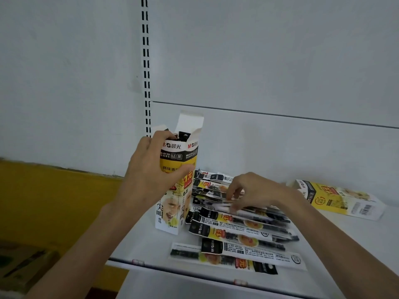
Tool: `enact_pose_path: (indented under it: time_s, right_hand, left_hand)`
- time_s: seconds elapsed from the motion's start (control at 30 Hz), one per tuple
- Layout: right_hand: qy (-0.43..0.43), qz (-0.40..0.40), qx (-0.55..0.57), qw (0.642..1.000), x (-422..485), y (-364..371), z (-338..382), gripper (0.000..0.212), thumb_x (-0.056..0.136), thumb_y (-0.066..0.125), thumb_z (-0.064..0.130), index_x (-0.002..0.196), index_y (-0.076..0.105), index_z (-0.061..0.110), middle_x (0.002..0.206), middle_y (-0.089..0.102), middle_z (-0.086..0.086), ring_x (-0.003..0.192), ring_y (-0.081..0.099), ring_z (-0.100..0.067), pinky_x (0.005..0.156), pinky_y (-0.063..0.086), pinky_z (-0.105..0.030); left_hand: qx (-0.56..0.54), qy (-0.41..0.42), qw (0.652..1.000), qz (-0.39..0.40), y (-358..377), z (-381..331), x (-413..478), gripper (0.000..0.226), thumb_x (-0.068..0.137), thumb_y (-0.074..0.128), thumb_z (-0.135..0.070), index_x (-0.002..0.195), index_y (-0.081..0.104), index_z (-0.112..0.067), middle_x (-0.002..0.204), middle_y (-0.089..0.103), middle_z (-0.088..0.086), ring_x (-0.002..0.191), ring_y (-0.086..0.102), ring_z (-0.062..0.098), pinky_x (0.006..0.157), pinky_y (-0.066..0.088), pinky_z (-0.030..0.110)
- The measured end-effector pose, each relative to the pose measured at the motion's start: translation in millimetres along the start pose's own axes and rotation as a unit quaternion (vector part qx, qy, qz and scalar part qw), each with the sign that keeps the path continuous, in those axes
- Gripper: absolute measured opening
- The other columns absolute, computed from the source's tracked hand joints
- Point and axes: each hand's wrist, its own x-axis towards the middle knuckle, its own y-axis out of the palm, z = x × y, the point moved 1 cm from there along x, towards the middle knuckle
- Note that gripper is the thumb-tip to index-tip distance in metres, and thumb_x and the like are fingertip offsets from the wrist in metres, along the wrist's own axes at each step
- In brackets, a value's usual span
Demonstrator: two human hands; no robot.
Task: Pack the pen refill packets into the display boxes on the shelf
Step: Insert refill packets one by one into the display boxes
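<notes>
In the middle of the frame the left hand (149, 169) comes up from the lower left and grips the upright display box (172, 212), thumb across its front and fingers over the open top edge. The box stands on the white shelf (151, 249). The right hand (257, 188) reaches in from the lower right, palm down, and its curled fingertips pinch the top packet (217, 205), which is blurred, on the pile of refill packets (237, 234) just right of the box.

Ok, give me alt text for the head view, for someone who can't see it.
A person's left grip holds an upright open display box on a white shelf, while the right grip touches a loose pile of pen refill packets beside it; motion blur hides whether one is pinched. A second box lies flat at the right.
</notes>
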Motion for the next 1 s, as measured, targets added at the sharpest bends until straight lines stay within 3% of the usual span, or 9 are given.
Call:
enact_pose_path:
  time_s: [0.17, 0.27, 0.4, 0.53, 0.63, 0.73, 0.83, 0.93, 1.0]
  right_hand:
    - [-0.018, 0.022, 0.077, 0.997, 2.0, -9.2, -1.5, 0.014, 0.075, 0.075, 0.026, 0.081, 0.064, 0.031, 0.081, 0.062, 0.021, 0.079, 0.056, 0.005, 0.072, 0.039, -0.012]
    - [-0.018, 0.030, 0.109, 0.993, -0.2, -11.2, -0.2, 0.020, 0.079, 0.072, 0.023, 0.068, 0.058, 0.035, 0.061, 0.061, 0.023, 0.063, 0.055, 0.008, 0.068, 0.040, -0.018]
    - [-0.018, -0.042, 0.086, 0.995, -5.1, -15.0, 5.4, 0.016, 0.092, 0.054, 0.027, 0.077, 0.052, 0.028, 0.066, 0.059, 0.006, 0.058, 0.053, -0.011, 0.063, 0.042, -0.029]
    - [-0.022, -0.143, 0.121, 0.982, -2.4, -25.6, 12.6, 0.013, 0.098, 0.042, 0.026, 0.091, 0.050, 0.018, 0.068, 0.058, 0.003, 0.061, 0.056, -0.016, 0.067, 0.043, -0.035]
    - [-0.018, -0.141, 0.242, 0.960, -2.2, -32.5, 22.8, 0.013, 0.096, 0.046, 0.028, 0.097, 0.051, 0.016, 0.075, 0.061, -0.002, 0.058, 0.051, -0.015, 0.058, 0.043, -0.028]
    - [-0.017, -0.159, 0.311, 0.937, -2.7, -44.6, 35.1, 0.017, 0.096, 0.045, 0.023, 0.101, 0.054, 0.010, 0.079, 0.060, -0.002, 0.059, 0.047, -0.011, 0.055, 0.041, -0.023]
    - [-0.036, -0.189, 0.396, 0.898, -5.6, -61.1, 49.2, 0.022, 0.097, 0.037, 0.012, 0.101, 0.058, 0.008, 0.081, 0.062, -0.004, 0.065, 0.053, -0.012, 0.060, 0.046, -0.023]
    - [-0.087, -0.245, 0.467, 0.845, -11.3, -80.6, 66.1, 0.024, 0.098, 0.038, 0.010, 0.097, 0.062, 0.011, 0.088, 0.067, -0.004, 0.077, 0.063, -0.011, 0.069, 0.053, -0.021]
    - [-0.108, -0.316, 0.421, 0.843, -14.4, -93.6, 77.3, 0.024, 0.098, 0.040, 0.017, 0.096, 0.064, 0.022, 0.088, 0.065, 0.007, 0.073, 0.058, 0.001, 0.069, 0.047, -0.012]
  left_hand:
    - [0.003, 0.001, 0.999, 0.037, -2.1, 2.6, 4.3, 0.073, 0.067, 0.067, -0.051, 0.130, 0.032, -0.040, 0.109, 0.041, -0.004, 0.096, 0.041, 0.008, 0.067, 0.031, 0.009]
    - [0.033, 0.012, 0.998, 0.055, -4.4, 0.8, 2.4, 0.069, 0.068, 0.048, -0.063, 0.131, 0.030, -0.042, 0.112, 0.035, -0.001, 0.095, 0.044, 0.012, 0.076, 0.046, 0.026]
    - [-0.035, 0.050, 0.997, 0.056, -8.3, -1.0, 5.0, 0.040, 0.085, 0.057, -0.021, 0.117, 0.041, -0.038, 0.111, 0.038, -0.006, 0.091, 0.046, 0.000, 0.071, 0.037, 0.009]
    - [-0.126, 0.029, 0.989, 0.072, -11.1, -2.0, 11.2, 0.059, 0.075, 0.071, -0.015, 0.101, 0.036, -0.054, 0.117, 0.048, -0.010, 0.099, 0.054, 0.006, 0.075, 0.052, 0.024]
    - [-0.084, 0.027, 0.995, 0.056, -13.2, -3.9, 11.6, 0.075, 0.065, 0.078, -0.030, 0.107, 0.025, -0.062, 0.120, 0.036, -0.014, 0.090, 0.052, 0.000, 0.066, 0.044, 0.013]
    - [-0.033, 0.042, 0.998, 0.046, -14.8, -5.4, 8.5, 0.075, 0.066, 0.076, -0.038, 0.110, 0.019, -0.062, 0.118, 0.032, -0.015, 0.087, 0.045, -0.010, 0.073, 0.038, 0.016]
    - [-0.059, 0.040, 0.996, 0.054, -15.1, -5.2, 6.8, 0.066, 0.074, 0.071, -0.028, 0.108, 0.024, -0.060, 0.113, 0.040, -0.016, 0.088, 0.048, -0.011, 0.071, 0.036, 0.008]
    - [-0.123, 0.003, 0.991, 0.057, -19.2, -4.2, 10.3, 0.080, 0.071, 0.075, -0.021, 0.106, 0.020, -0.068, 0.100, 0.049, -0.023, 0.085, 0.056, -0.004, 0.064, 0.044, 0.008]
    - [-0.114, -0.012, 0.991, 0.073, -22.6, -4.5, 11.8, 0.084, 0.068, 0.078, -0.024, 0.106, 0.019, -0.070, 0.096, 0.053, -0.020, 0.081, 0.059, -0.001, 0.057, 0.047, 0.009]
